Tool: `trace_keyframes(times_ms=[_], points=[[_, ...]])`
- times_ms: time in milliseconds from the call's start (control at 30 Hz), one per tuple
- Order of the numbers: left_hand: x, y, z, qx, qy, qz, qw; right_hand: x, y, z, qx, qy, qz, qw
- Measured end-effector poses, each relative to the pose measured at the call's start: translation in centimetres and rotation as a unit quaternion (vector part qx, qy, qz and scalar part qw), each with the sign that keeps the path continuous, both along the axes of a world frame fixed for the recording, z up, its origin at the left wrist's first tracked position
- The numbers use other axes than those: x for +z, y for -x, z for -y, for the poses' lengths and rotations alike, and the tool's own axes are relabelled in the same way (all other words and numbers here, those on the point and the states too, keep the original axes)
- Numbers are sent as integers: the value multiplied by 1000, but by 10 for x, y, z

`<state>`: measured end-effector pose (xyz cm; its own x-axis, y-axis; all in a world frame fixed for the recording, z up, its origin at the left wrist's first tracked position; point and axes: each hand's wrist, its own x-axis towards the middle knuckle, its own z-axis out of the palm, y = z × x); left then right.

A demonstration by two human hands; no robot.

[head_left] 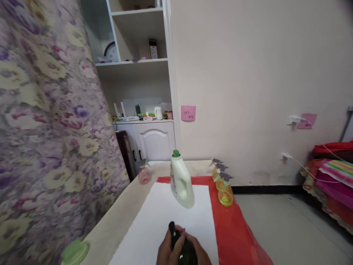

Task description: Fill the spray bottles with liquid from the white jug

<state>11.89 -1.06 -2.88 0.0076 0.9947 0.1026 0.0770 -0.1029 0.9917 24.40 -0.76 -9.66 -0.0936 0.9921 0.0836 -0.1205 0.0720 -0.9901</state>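
Observation:
At the bottom middle of the head view, a dark bottle with a black nozzle point(187, 254) is held above the white sheet. My left hand point(167, 248) is closed around its left side, with fingers over the top. My right hand point(200, 252) closes on it from the right, and the fingertips of both hands meet near the neck. The bottle's lower part is cut off by the frame. Beyond it a pale green detergent jug point(182, 184) with a handle and a green spout stands upright on the white sheet point(149, 217).
Several spray bottles point(225, 195) with yellow liquid line the table's right side on red paper point(231, 232). A pink spray bottle point(143, 175) stands at the back left. A green lid-like dish point(74, 252) lies front left. A floral curtain point(55, 147) hangs on the left.

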Motion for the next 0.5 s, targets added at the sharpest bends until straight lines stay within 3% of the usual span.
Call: trace_keyframes(times_ms=[233, 300, 433, 500], points=[[10, 12, -5, -173, 18, 79, 982, 2, -6, -4, 112, 46, -11, 993], [7, 14, -4, -149, 22, 78, 985, 1, -5, -3, 119, 34, 2, 992], [-3, 8, 2, -7, 8, 9, 1000, -5, 0, -1, 42, 7, -4, 999], [-6, 4, 3, 21, 9, -18, 1000, -10, 1, -2, 32, -4, -16, 999]])
